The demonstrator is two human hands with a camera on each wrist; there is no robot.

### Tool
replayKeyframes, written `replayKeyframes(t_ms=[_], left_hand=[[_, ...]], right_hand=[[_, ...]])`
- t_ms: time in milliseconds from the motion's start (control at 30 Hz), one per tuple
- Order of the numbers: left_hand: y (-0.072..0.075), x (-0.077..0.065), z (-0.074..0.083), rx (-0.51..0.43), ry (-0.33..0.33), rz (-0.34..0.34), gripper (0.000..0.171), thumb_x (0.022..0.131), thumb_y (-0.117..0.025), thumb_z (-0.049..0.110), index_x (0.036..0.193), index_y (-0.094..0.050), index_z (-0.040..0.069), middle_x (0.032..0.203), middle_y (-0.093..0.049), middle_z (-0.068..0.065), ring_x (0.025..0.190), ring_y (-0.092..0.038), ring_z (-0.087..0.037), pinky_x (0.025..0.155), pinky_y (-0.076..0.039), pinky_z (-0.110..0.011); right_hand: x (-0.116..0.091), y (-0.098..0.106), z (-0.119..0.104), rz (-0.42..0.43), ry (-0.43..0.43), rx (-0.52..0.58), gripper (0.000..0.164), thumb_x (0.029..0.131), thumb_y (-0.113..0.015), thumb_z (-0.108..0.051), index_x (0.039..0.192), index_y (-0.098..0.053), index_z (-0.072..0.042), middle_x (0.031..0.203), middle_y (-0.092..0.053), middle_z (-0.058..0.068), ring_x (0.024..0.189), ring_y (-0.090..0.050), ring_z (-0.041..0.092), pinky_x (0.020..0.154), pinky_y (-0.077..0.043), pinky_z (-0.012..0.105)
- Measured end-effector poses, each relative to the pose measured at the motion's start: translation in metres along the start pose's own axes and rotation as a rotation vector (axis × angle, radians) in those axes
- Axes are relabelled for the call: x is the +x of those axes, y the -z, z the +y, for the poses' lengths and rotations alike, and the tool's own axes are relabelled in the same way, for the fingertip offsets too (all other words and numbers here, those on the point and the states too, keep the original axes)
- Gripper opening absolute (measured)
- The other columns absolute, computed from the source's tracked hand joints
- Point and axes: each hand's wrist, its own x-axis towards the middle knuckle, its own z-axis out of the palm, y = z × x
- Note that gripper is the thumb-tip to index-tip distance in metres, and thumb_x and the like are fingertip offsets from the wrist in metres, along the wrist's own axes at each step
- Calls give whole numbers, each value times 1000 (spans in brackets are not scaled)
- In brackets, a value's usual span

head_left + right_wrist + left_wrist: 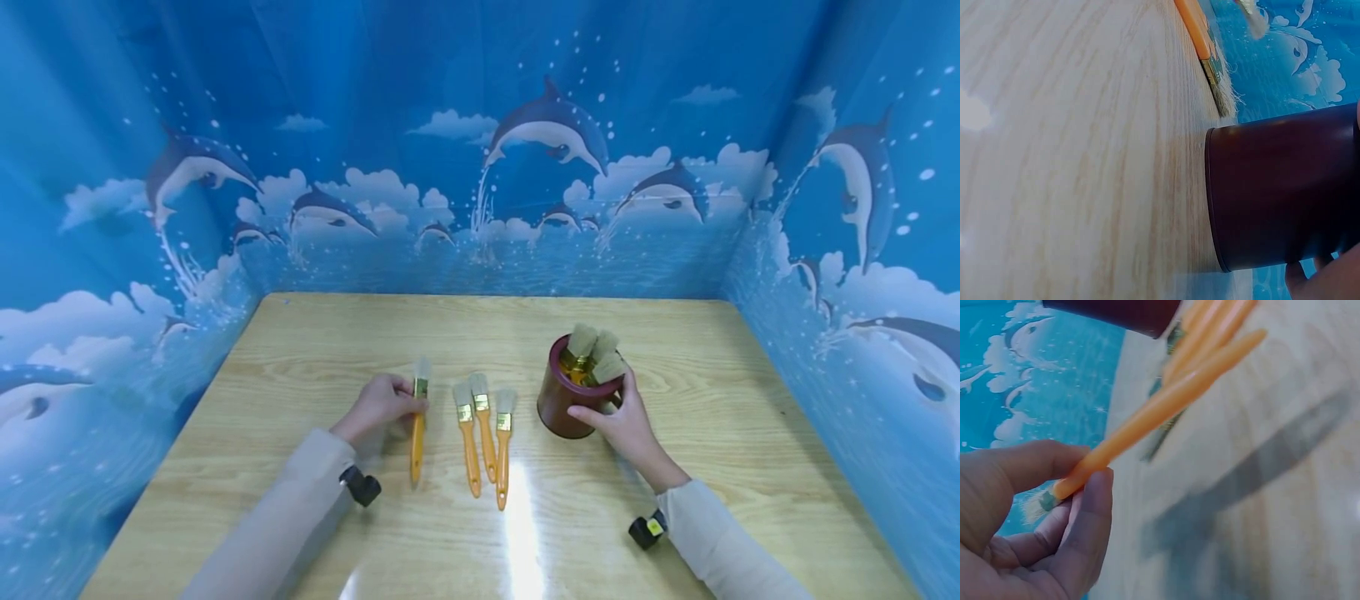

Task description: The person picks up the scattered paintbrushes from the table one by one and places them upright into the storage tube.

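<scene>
My left hand [384, 404] pinches a flat paintbrush [417, 446] with an orange handle and pale bristles, thumb and fingers closed near its metal band. In the left wrist view the handle [1154, 419] slants up and away from the fingertips, over a shadow on the table. My right hand [632, 427] grips the side of a dark red cup [561, 407], thumb in front and fingers toward the back near the rim. The cup stands upright with several paintbrushes [582, 340] in it, bristles up. In the right wrist view only fingertips [1296, 279] show under the cup wall [1279, 187].
Three more orange-handled paintbrushes [484, 437] lie side by side between the hands, bristles toward the back. Everything stands on a light wood-grain table [337, 333]. A blue curtain [375, 125] with dolphins encloses the back and both sides.
</scene>
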Motion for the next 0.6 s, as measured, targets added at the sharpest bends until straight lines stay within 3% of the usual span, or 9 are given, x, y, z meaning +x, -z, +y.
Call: replayKeyframes(t_ms=[233, 600], left_hand=[[11, 2, 17, -165, -51, -33, 18, 91, -65, 11, 99, -59, -5, 94, -64, -15, 77, -64, -18, 81, -57, -39], [15, 7, 53, -281, -137, 2, 24, 94, -63, 21, 103, -62, -1, 101, -64, -15, 82, -67, -19, 82, -57, -36]], right_hand=[[1, 0, 0, 2, 5, 8, 102, 82, -77, -15, 153, -4, -10, 155, -19, 17, 142, -20, 35, 113, -22, 58], [0, 0, -2, -4, -12, 4, 102, 82, -76, -16, 153, -4, -10, 155, -17, 18, 143, -17, 36, 114, -20, 58]])
